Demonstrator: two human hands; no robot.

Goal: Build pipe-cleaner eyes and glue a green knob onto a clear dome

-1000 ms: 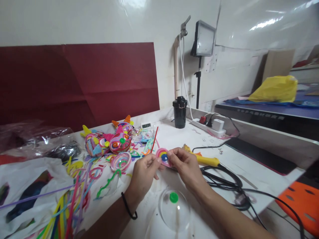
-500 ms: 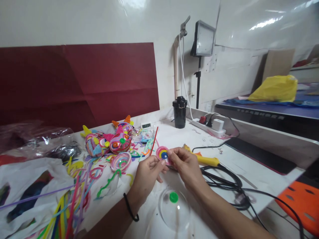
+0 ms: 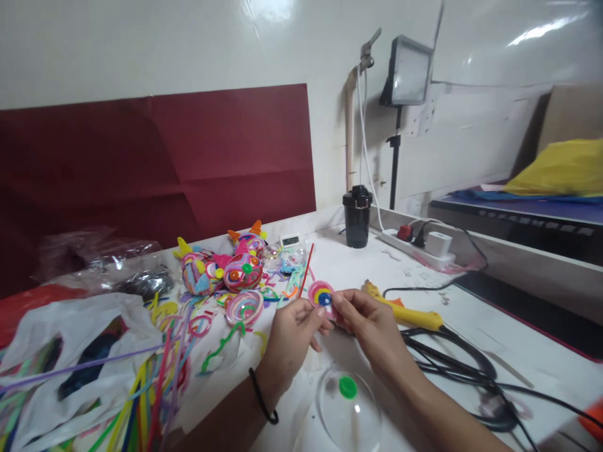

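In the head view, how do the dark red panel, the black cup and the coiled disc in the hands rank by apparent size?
1. dark red panel
2. black cup
3. coiled disc; it lies nearer the camera, so the real gap is unsure.

We are holding a coiled disc (image 3: 322,295) of concentric pipe-cleaner rings: pink outermost, then red and yellow, with a blue centre. It is standing nearly on edge, facing us, raised above the table just left of the yellow glue gun (image 3: 407,312). A red stem (image 3: 306,270) is projecting up-left from it.
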